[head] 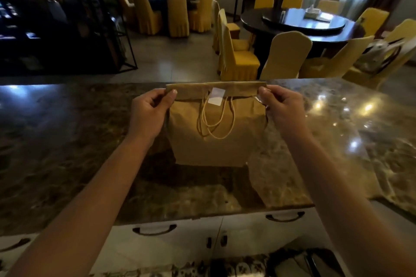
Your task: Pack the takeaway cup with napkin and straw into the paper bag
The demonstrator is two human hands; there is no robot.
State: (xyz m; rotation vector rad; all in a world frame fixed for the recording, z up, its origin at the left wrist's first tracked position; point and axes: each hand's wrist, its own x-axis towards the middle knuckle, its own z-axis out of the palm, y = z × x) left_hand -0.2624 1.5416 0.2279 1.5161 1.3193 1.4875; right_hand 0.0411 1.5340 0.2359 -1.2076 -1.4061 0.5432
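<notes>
A brown paper bag [213,148] stands upright on the marble counter [67,141]. Its top is folded over toward me, and a white sticker [216,96] sits across the fold. Two cream cord handles [216,119] hang down its front. My left hand [150,110] pinches the left end of the folded top. My right hand [281,108] pinches the right end. The cup, napkin and straw are hidden from view.
White cabinet doors with dark handles [155,230] lie under the counter's near edge. Beyond the counter are round dark dining tables [315,27] with yellow-covered chairs [286,54] and a black metal shelf [67,18] at the left.
</notes>
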